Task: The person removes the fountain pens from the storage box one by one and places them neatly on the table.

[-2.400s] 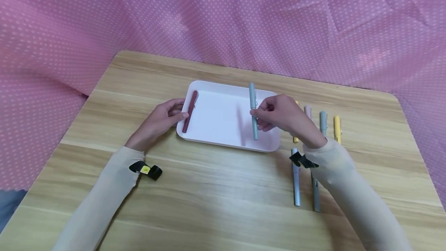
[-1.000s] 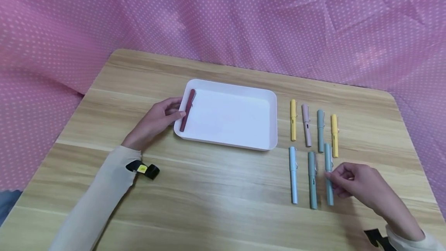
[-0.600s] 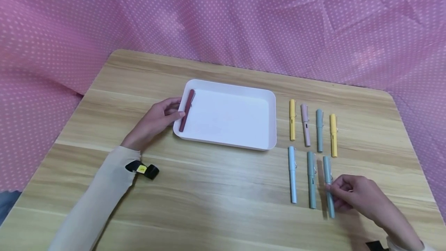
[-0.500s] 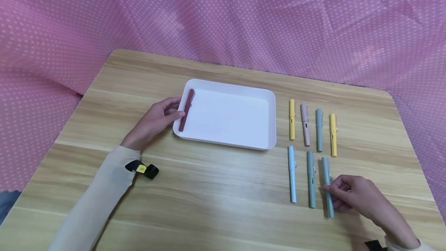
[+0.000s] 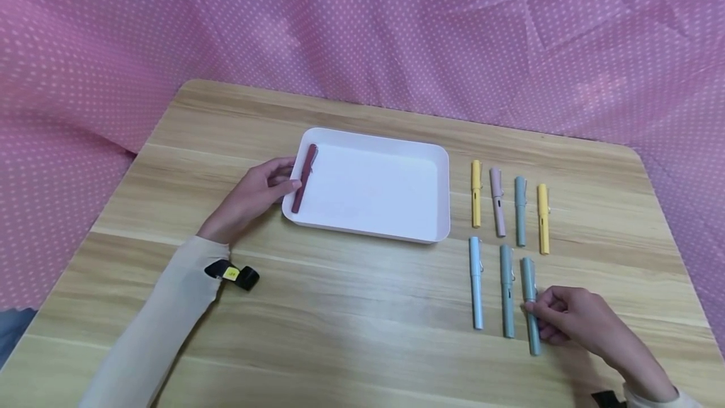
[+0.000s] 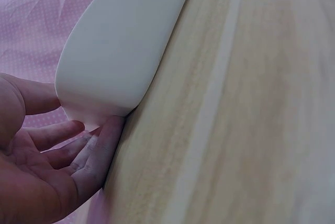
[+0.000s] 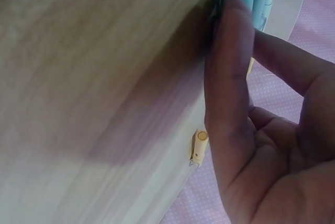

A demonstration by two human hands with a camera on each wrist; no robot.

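Note:
A shallow white tray (image 5: 368, 189) lies on the wooden table, a dark red pen (image 5: 304, 179) inside along its left wall. My left hand (image 5: 259, 189) grips that left end, the thumb over the rim and the fingers against the outside; the left wrist view shows the fingertips at the tray's corner (image 6: 107, 67). At the right, my right hand (image 5: 578, 320) pinches a blue-green pen (image 5: 529, 307) between thumb and fingers, low at the tabletop. Left of it lie a similar green pen (image 5: 506, 291) and a light blue pen (image 5: 476, 283).
Behind these, a row holds a yellow pen (image 5: 476, 194), a pale purple pen (image 5: 498, 201), a blue-grey pen (image 5: 520, 211) and another yellow pen (image 5: 544, 219). Pink dotted cloth (image 5: 362, 30) hangs behind the table (image 5: 340, 332).
My right hand has carried the blue-green pen from above the tray to the right end of the front row, then slightly nearer and left. My left hand has stayed at the tray.

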